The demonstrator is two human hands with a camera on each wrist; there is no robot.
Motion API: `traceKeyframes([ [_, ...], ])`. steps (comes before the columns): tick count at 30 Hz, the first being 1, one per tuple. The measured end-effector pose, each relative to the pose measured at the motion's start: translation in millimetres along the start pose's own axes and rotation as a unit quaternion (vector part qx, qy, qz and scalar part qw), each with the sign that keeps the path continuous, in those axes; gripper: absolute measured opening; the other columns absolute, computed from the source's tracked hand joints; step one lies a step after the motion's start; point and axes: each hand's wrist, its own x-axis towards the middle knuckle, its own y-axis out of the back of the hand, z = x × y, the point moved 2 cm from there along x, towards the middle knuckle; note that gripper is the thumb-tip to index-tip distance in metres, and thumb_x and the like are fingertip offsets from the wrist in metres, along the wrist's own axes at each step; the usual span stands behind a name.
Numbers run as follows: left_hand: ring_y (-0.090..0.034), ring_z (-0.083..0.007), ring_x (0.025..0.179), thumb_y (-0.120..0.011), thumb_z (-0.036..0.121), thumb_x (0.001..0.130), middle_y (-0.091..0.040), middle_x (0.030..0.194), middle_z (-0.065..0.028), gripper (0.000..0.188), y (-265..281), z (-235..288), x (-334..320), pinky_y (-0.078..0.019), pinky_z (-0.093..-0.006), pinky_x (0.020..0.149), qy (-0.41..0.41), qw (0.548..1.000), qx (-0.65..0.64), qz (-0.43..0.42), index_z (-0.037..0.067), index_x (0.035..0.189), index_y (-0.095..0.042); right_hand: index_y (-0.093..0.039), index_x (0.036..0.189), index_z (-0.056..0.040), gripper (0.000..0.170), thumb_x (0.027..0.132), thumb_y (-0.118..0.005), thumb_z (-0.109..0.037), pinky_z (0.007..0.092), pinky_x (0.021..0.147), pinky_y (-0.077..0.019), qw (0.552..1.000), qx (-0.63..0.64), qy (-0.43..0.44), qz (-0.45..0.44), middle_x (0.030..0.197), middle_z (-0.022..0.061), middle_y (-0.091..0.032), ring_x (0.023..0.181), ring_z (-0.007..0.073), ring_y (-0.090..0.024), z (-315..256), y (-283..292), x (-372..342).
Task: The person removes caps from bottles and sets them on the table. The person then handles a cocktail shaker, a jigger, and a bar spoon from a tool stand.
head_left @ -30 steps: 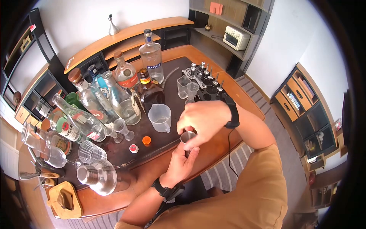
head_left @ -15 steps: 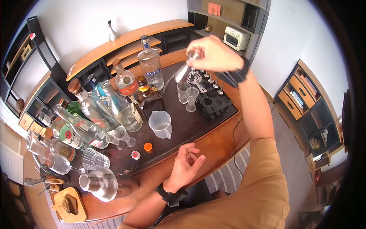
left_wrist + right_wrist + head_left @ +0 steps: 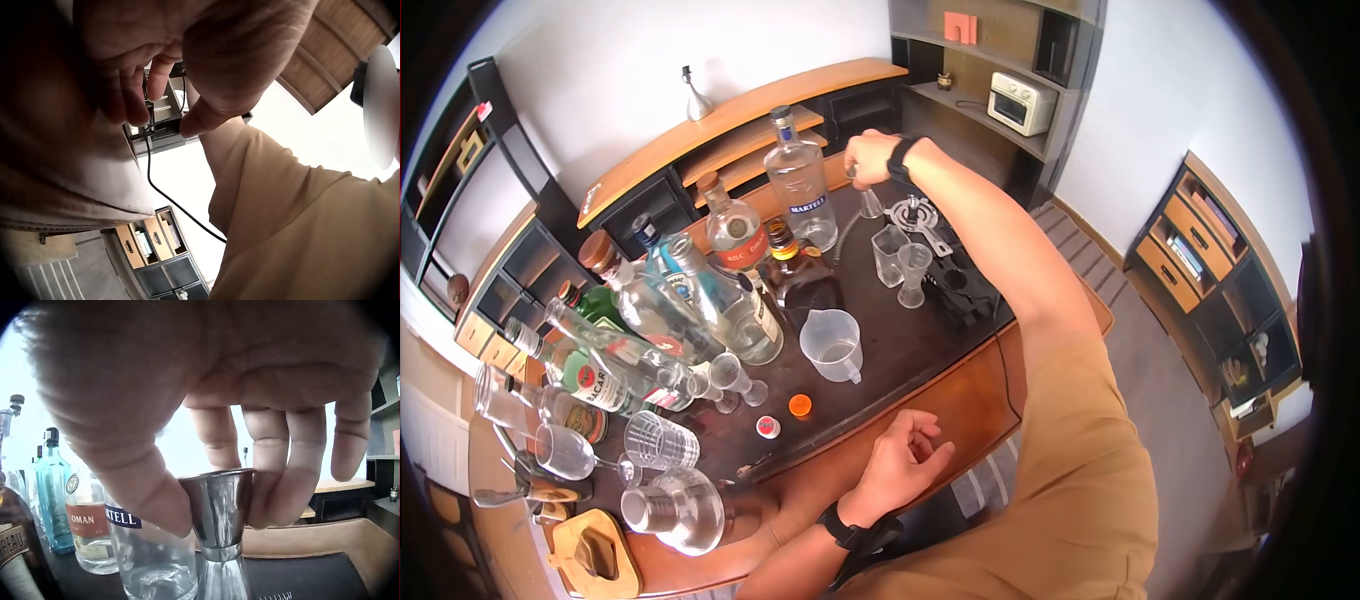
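At the far side of the table, my right hand (image 3: 878, 158) pinches a metal double-ended jigger (image 3: 220, 512) by its upper cup, thumb on one side and fingers on the other. The jigger's lower cone points down close over the dark mat, beside the Martell bottle (image 3: 802, 190). Just to the right, a strainer (image 3: 913, 214) lies on the mat by a black rack (image 3: 965, 290). My left hand (image 3: 900, 462) hovers at the table's near edge, palm up with loosely bent fingers and nothing in it.
Several liquor bottles crowd the left of the table, with a clear measuring jug (image 3: 832, 345) nearer the middle. Two small glasses stand near the rack. An orange cap (image 3: 800, 405) and a glass shaker (image 3: 675, 510) are in front. A black cable (image 3: 1003, 360) hangs by my right arm.
The right hand has carried the jigger away from my left hand, up over the rack, then left and down to the far side of the mat. The left hand now holds nothing.
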Motion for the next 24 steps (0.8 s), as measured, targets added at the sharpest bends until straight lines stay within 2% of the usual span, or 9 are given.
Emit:
traceKeyframes([
  [3, -0.054, -0.0058, 0.075, -0.074, 0.006, 0.084, -0.059, 0.099, -0.0046, 0.038, 0.8, 1.4, -0.7, -0.046, -0.0203, 0.063, 0.045, 0.998, -0.022, -0.027, 0.001, 0.114, -0.051, -0.072, 0.103, -0.0015, 0.04, 0.065, -0.074, -0.016, 0.0387, 0.076, -0.0547, 1.0, 0.016, 0.024, -0.01, 0.092, 0.0215, -0.071, 0.087, 0.0322, -0.069, -3.6, -1.8, 6.6],
  [7, -0.054, -0.0058, 0.075, -0.073, 0.005, 0.084, -0.058, 0.099, -0.0046, 0.038, -0.2, 2.1, -0.5, -0.046, -0.0201, 0.063, 0.056, 0.998, -0.025, -0.03, 0.001, 0.114, -0.051, -0.073, 0.1, -0.0017, 0.038, 0.066, -0.078, -0.018, 0.0378, 0.077, -0.0549, 1.0, 0.02, 0.005, -0.014, 0.092, 0.0189, -0.072, 0.089, 0.0293, -0.069, -11.9, 1.1, 4.2],
  [13, -0.054, -0.0052, 0.075, -0.073, 0.004, 0.084, -0.058, 0.1, -0.0044, 0.038, -0.4, 0.2, 0.1, -0.0456, -0.0193, 0.063, 0.054, 0.998, -0.023, -0.028, 0.001, 0.115, -0.05, -0.073, 0.1, -0.0035, 0.041, 0.062, -0.084, -0.015, 0.038, 0.078, -0.055, 0.997, -0.016, 0.011, -0.072, 0.095, 0.0151, -0.072, 0.09, 0.0278, -0.069, -4.5, -22.1, 12.7],
  [22, -0.054, -0.005, 0.074, -0.073, 0.005, 0.083, -0.058, 0.099, -0.0038, 0.038, -0.2, 0.8, 0.9, -0.0456, -0.0197, 0.062, 0.042, 0.999, -0.01, -0.025, 0.001, 0.114, -0.051, -0.072, 0.1, -0.0011, 0.046, 0.058, -0.088, -0.012, 0.0383, 0.078, -0.0548, 0.993, -0.024, -0.011, -0.119, 0.097, 0.0166, -0.072, 0.092, 0.03, -0.069, -3.9, -40.6, 9.0],
  [24, -0.057, -0.0088, 0.068, -0.075, 0.01, 0.082, -0.062, 0.094, -0.0088, 0.039, 0.4, 3.1, 1.2, -0.0484, -0.0237, 0.057, 0.02, 1.0, 0.003, -0.013, -0.001, 0.112, -0.052, -0.072, 0.1, -0.0011, 0.046, 0.058, -0.088, -0.012, 0.0382, 0.078, -0.0548, 0.991, -0.026, -0.011, -0.13, 0.096, 0.0163, -0.072, 0.092, 0.03, -0.069, -3.1, -40.8, 9.7],
])
